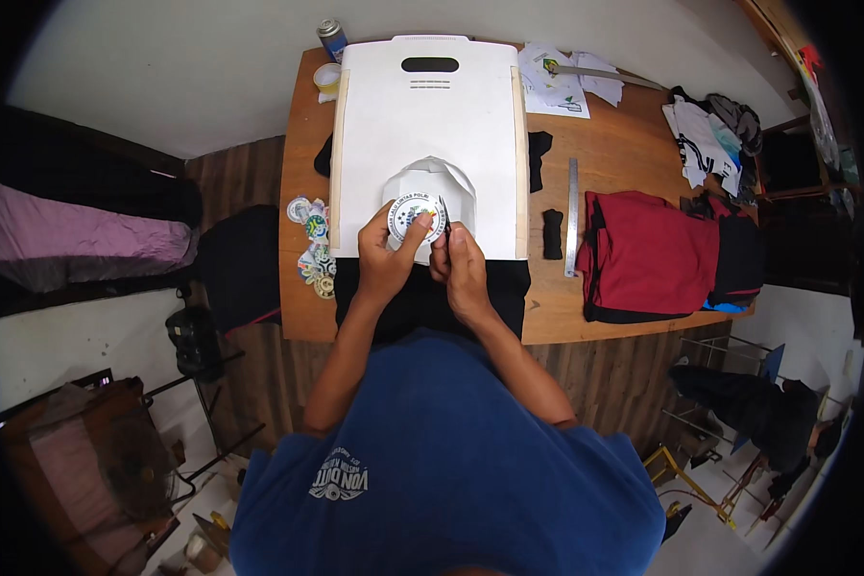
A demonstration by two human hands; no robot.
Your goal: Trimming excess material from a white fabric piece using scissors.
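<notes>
My left hand (384,264) pinches a round printed emblem (413,217), its thumb lying across the face. White backing paper (456,182) curls around the emblem's far and right side. At the emblem's right edge, my right hand (465,274) is closed on small scissors (443,207); only their dark, narrow blades show, the handles being hidden by the fingers. Both hands are over the near end of a white board (374,125) with a dark slot at its far end. Black cloth (499,288) lies under the board's near edge.
Several cut emblems (315,230) lie left of the board. A spray can (332,38) and a small yellow-white tub (327,79) stand at the far left corner. To the right are a metal ruler (572,216), folded red cloth (648,254), and printed sheets (557,91).
</notes>
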